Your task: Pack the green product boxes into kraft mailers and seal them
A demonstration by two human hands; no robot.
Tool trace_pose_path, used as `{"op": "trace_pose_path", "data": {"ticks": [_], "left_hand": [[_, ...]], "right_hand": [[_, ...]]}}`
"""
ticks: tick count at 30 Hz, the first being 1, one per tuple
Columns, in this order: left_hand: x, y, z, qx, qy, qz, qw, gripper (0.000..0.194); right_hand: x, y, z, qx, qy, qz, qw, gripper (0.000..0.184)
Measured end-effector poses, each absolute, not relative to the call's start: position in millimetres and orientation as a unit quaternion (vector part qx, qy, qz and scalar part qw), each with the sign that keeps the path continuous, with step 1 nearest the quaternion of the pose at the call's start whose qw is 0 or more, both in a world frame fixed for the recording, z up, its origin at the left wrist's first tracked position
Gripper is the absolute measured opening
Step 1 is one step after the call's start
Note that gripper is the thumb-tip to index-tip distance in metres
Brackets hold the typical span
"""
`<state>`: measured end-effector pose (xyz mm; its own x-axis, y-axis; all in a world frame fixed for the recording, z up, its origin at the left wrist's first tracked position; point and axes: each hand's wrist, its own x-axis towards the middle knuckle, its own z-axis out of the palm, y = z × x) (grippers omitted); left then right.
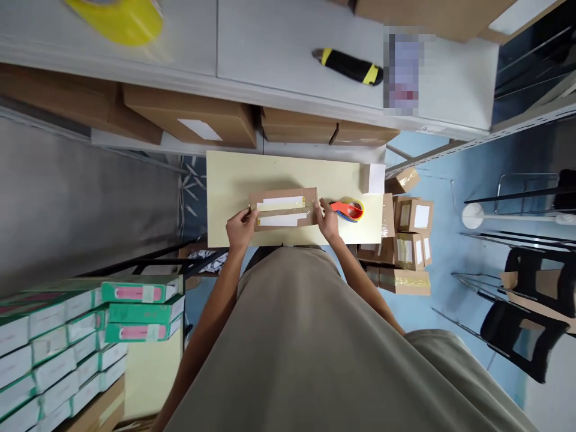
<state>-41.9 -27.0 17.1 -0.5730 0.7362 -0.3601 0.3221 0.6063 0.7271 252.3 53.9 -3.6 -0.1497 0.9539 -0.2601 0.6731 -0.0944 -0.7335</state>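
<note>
A small flat cardboard box point(282, 210) with white label strips and a taped seam lies on or just above the pale yellow table point(234, 174). My left hand point(242, 228) grips its left end, the thumb on top near the corner. At the right end, my right hand point(327, 222) holds the box with its fingers closed at the edge. A red-orange tape dispenser point(347, 209) with yellow and blue parts sits just right of my right hand. Whether the box's underside touches the table is hidden.
A grey shelf above bears a black-and-yellow utility knife point(351, 67) and a yellow tape roll point(121, 21). Cardboard boxes point(193, 114) stand beneath it. A white block point(373, 178) is at the table's right corner. Green-and-white boxes point(139, 312) are stacked lower left, cartons point(411, 240) at right.
</note>
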Motion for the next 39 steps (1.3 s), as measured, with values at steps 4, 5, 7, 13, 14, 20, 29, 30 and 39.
{"op": "trace_pose_path", "data": {"ticks": [4, 5, 7, 13, 14, 20, 29, 30, 39], "left_hand": [[-47, -26, 26, 0.354, 0.817, 0.292, 0.350, 0.020], [-48, -24, 30, 0.366, 0.812, 0.302, 0.340, 0.021], [-53, -20, 35, 0.394, 0.791, 0.342, 0.319, 0.024], [-71, -13, 30, 0.413, 0.779, 0.373, 0.289, 0.021], [-72, -16, 25, 0.404, 0.787, 0.360, 0.298, 0.019], [-68, -60, -10, 0.361, 0.822, 0.256, 0.359, 0.020], [-76, -75, -32, 0.391, 0.828, 0.198, 0.350, 0.029], [-77, -72, -34, 0.387, 0.832, 0.196, 0.346, 0.029], [-78, -41, -35, 0.298, 0.871, 0.202, 0.334, 0.027]], "right_hand": [[250, 51, 8, -0.646, -0.642, 0.353, 0.214, 0.075], [249, 51, 12, -0.648, -0.641, 0.345, 0.222, 0.072], [245, 52, 18, -0.649, -0.640, 0.328, 0.250, 0.064], [236, 37, 21, -0.669, -0.608, 0.330, 0.270, 0.038], [233, 30, 18, -0.685, -0.594, 0.338, 0.255, 0.034], [219, -16, -2, -0.743, -0.542, 0.344, 0.190, 0.017], [209, -31, -19, -0.763, -0.531, 0.338, 0.147, 0.021], [208, -28, -21, -0.760, -0.535, 0.340, 0.146, 0.022], [222, 17, -38, -0.668, -0.612, 0.405, 0.122, 0.023]]}}
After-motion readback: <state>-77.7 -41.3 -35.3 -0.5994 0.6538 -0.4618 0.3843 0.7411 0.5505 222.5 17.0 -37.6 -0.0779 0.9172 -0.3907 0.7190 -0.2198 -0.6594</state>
